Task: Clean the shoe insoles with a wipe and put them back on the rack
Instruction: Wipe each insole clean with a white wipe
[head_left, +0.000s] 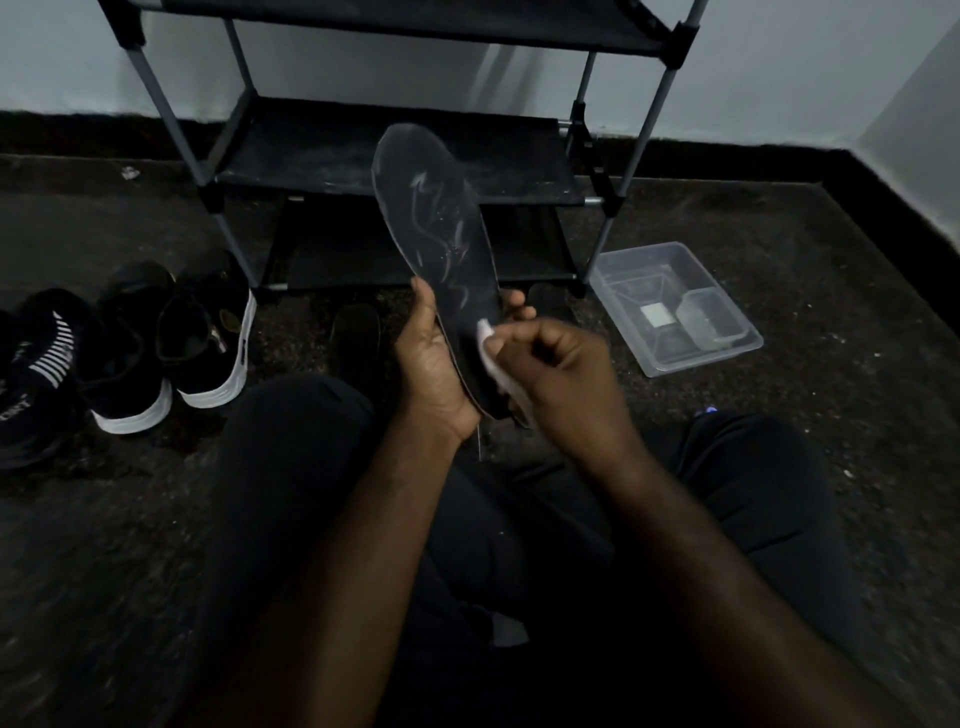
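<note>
Your left hand (436, 364) curls round the heel end of the insole (436, 228), thumb on one edge and fingers behind, holding it in the air before the rack (311, 150) at twelve o'clock. Your right hand (561, 374) pinches the wipe (485, 332) in bent fingers against the insole's lower face. The insole looks light, thin and bendy, so grip near the heel and back it where you rub. Its long axis runs from heel at five o'clock to toe at eleven.
</note>
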